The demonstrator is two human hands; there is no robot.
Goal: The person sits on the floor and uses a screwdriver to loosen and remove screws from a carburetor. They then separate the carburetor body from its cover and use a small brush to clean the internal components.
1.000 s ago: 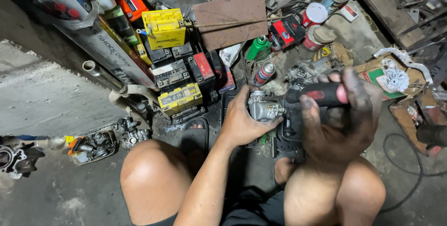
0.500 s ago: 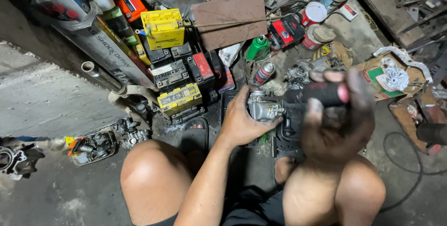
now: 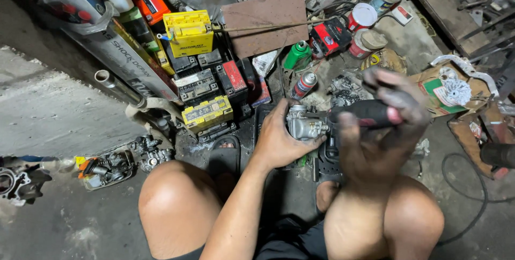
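Squatting over a grimy concrete floor, the person holds a small silver carburetor (image 3: 304, 123) in the left hand (image 3: 279, 141), fingers wrapped closed around its body so that it sits just above the knees, in front of a dark tray (image 3: 327, 158) on the floor. The right hand (image 3: 383, 126), blackened with grease, is closed around the black and red handle of a screwdriver (image 3: 365, 114), whose tip end meets the carburetor's side; the shaft itself is hidden behind the fingers, so I cannot tell exactly where it seats. Compared with 1 second ago, the right hand has rolled: the fingers now splay higher over the handle and the thumb side has dropped, while the left hand and the carburetor have barely shifted. That suggests a turning stroke on the tool, probably working a screw on the part, with the left hand simply bracing it. Behind the hands stand 2 spray cans, a green one (image 3: 296, 54) and a grey and red one (image 3: 303, 84), well apart from the grip. To the left lies a heap of old batteries, among them a yellow battery (image 3: 188, 33) on top. Engine parts (image 3: 110, 166) lie near the left knee.
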